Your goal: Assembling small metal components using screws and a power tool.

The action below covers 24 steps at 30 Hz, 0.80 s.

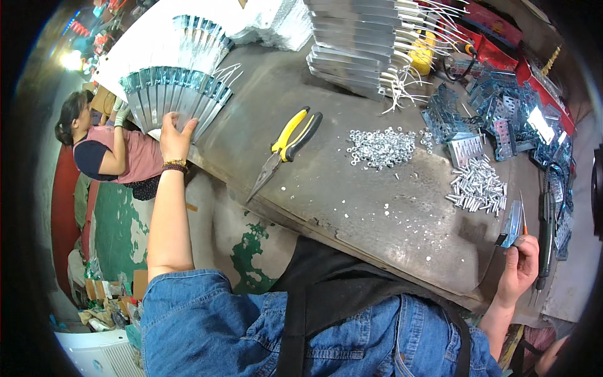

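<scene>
At the far left of the table, my left hand [175,136] is at the near ends of fanned metal strips [164,103], thumb and fingers straddling one strip's end. Blue clear-looking pieces cap the strips' far ends. My right hand [520,271], at the right edge, pinches a small blue metal bracket [513,220]. A thin pointed tool with an orange handle [524,225] stands up beside the bracket, also at my fingers. Just right of that hand lies a dark, slim electric screwdriver-like tool [547,232] with a cord.
Yellow-and-black pliers [286,141] lie mid-table. Piles of small nuts [380,148] and screws [478,186] lie right of them. Blue brackets [502,103] heap by red bins [545,91]. Metal strips with white wires [352,47] are stacked at the back. Another person [113,141] works at left.
</scene>
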Tool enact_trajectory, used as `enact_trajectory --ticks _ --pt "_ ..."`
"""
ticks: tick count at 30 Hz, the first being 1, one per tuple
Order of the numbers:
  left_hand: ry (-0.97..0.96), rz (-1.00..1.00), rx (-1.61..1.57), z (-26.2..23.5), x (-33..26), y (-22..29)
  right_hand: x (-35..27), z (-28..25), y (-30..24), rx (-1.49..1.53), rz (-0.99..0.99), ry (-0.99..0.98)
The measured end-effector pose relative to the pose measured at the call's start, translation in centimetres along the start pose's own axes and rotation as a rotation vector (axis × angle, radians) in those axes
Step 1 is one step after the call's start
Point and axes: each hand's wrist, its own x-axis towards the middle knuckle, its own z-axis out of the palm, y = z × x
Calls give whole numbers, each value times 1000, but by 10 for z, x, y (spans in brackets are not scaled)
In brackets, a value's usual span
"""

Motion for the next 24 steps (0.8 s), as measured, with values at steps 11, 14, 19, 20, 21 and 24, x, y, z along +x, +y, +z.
enact_trajectory --ticks 11,14,19,20,21,24 --pt "42 -78 15 3 -15 -15 0 2 -10 114 38 28" --pt "151 -74 275 -6 -20 52 -6 6 -10 475 163 140" --pt "111 581 -246 -31 5 219 2 7 -18 499 227 10" --pt "58 690 -261 -27 16 248 4 8 -18 526 243 18" --pt "102 807 -238 -26 27 277 6 7 -18 534 237 9" --pt "176 1003 -177 -13 66 330 4 9 -19 433 213 16"
